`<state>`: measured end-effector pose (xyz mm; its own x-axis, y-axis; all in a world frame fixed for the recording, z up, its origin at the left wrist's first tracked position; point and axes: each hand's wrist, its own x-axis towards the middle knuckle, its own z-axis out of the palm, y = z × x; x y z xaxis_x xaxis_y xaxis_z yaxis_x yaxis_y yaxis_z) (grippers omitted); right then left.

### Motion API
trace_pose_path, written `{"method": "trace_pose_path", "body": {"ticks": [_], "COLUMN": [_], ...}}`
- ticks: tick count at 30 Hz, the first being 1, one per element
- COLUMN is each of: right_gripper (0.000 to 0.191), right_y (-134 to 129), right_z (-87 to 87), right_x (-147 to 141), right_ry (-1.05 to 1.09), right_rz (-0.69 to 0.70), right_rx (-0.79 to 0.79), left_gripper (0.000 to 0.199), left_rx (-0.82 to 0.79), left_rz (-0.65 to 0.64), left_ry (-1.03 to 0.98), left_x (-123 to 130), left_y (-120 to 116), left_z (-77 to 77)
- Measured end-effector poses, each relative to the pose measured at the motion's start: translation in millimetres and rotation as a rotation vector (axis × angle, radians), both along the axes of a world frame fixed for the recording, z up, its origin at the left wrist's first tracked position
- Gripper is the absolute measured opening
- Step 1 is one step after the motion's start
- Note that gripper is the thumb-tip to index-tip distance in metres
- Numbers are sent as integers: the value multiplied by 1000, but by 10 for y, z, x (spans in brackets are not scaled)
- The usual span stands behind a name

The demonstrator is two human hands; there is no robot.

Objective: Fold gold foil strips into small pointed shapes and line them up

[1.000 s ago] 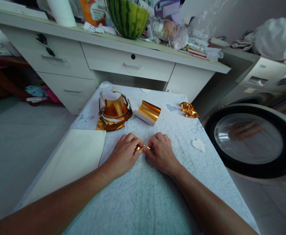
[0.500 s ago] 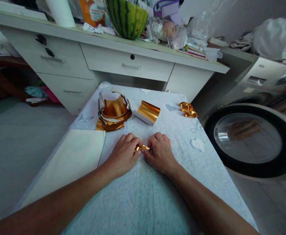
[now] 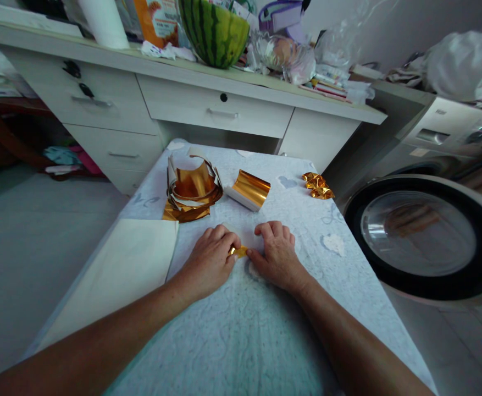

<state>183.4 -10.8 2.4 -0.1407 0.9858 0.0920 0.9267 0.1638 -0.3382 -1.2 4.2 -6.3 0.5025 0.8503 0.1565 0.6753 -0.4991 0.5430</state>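
A small piece of gold foil paper (image 3: 239, 252) lies low over the cloth-covered table between my hands. My left hand (image 3: 212, 256) pinches its left end between thumb and fingers. My right hand (image 3: 276, 253) has its thumb tip at the foil's right end, with the index finger lifted apart from the thumb. Beyond them rests a curled stack of gold sheets (image 3: 249, 188) with a white underside. A larger roll of gold paper (image 3: 193, 184) stands to its left. Folded gold pieces (image 3: 317, 185) sit near the table's right edge.
A pale sheet (image 3: 117, 269) covers the table's left side. Behind the table (image 3: 241, 341), a white counter (image 3: 261, 91) holds half a watermelon (image 3: 214, 33), a white roll (image 3: 104, 22) and plastic bags. An open round washer door (image 3: 420, 234) is at the right.
My right hand has shifted slightly right, and its index finger has come away from the thumb. More of the foil's right end shows. My left hand has hardly moved.
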Motion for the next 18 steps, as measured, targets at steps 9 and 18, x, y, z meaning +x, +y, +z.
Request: {"method": "trace_pose_path", "body": {"ticks": [9, 18], "right_gripper": [40, 38], "right_y": [24, 47], "right_z": [40, 60], "right_x": [68, 124], "right_ry": [12, 60], "right_rz": [31, 27], "right_rx": [-50, -60], "left_gripper": [16, 15], "left_rx": [-19, -45], "left_rz": [11, 17], "left_ry": [7, -32], "left_x": [0, -21], "left_y": [0, -5], "left_z": [10, 22]}}
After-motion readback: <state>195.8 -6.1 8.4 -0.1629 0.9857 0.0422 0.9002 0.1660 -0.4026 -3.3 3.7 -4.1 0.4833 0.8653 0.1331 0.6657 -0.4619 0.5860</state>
